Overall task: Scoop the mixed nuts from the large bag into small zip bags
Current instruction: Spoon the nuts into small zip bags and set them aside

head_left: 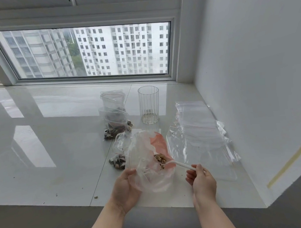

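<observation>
My left hand (pixel 124 188) grips the near rim of the large clear bag (pixel 147 162), which has a pink patch on its far side and looks almost empty. In my right hand (pixel 202 180) is a white plastic spoon (pixel 181 164), its bowl loaded with mixed nuts (pixel 160 158) just inside the bag's mouth. A small zip bag with nuts (pixel 118 161) lies left of the large bag, partly hidden by it. Two filled zip bags (pixel 116 121) stand behind. A stack of unused zip bags (pixel 199 127) lies to the right.
A ribbed clear glass (pixel 149 104) stands behind the large bag. The white glossy sill (pixel 47 143) runs to the window at the back. A white wall closes the right side. Crumbs lie near the sill's front edge (pixel 95 197).
</observation>
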